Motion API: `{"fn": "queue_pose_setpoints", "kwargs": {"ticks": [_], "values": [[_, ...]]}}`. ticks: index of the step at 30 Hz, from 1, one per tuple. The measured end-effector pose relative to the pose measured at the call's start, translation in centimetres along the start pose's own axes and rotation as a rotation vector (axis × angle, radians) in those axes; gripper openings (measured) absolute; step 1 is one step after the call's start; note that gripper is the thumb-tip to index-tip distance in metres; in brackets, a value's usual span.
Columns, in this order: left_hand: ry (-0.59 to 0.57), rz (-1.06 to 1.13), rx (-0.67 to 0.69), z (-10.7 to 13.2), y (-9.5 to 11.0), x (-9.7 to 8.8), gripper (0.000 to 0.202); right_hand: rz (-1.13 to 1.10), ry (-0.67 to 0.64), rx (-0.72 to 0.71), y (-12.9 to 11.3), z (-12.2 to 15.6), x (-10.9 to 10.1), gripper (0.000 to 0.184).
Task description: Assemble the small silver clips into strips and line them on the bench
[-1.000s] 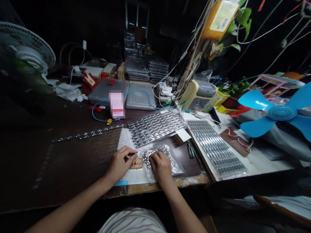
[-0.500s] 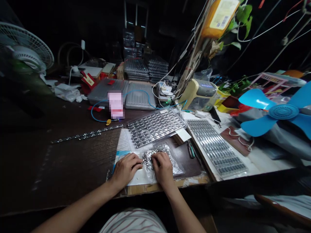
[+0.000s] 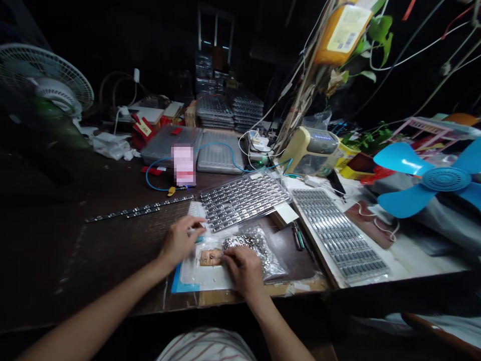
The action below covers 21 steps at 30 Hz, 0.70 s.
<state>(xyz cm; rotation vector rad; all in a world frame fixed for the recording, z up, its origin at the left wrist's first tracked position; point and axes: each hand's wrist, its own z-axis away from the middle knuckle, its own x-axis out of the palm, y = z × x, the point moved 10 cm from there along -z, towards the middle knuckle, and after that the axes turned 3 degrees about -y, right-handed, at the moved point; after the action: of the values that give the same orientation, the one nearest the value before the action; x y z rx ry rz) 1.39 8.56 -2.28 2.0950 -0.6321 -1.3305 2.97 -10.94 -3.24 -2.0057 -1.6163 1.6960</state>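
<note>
Desk (image 3: 112,245), hands (image 3: 180,243) (image 3: 244,268) at tan block (image 3: 210,257)

Left hand (image 3: 180,241) moved off parts bag (image 3: 263,248) toward tray (image 3: 244,200) edge; right hand (image 3: 243,268) slid left onto tan block (image 3: 210,257), which was uncovered again.

No writing could be read: the label on the hanging orange bottle (image 3: 340,32) was too small, and the pink card (image 3: 183,164) was blurred.
</note>
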Motion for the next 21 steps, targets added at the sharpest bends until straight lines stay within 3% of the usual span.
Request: {"fn": "queue_pose_setpoints", "kwargs": {"ticks": [5, 7, 10, 15, 21], "values": [[0.098, -0.387, -0.172, -4.6, -7.4, -6.1, 0.017, 0.095, -0.069, 0.020, -1.7, -0.3, 2.2, 0.008], [0.084, -0.491, -0.226, -4.8, -9.3, -7.0, 0.020, 0.112, -0.071, 0.012, -2.0, -0.5, 2.6, 0.005], [0.075, -0.557, -0.245, -3.9, -10.6, -7.4, 0.023, 0.115, -0.069, -0.001, -2.1, -0.7, 2.7, 0.001], [0.088, -0.580, -0.209, -3.8, -9.5, -7.2, 0.023, 0.112, -0.073, -0.003, -1.8, -0.7, 3.0, 0.003], [-0.038, -0.433, -0.050, -9.1, -5.1, -1.7, 0.019, 0.181, -0.085, -0.052, -2.5, -0.6, 3.1, 0.011]]}}
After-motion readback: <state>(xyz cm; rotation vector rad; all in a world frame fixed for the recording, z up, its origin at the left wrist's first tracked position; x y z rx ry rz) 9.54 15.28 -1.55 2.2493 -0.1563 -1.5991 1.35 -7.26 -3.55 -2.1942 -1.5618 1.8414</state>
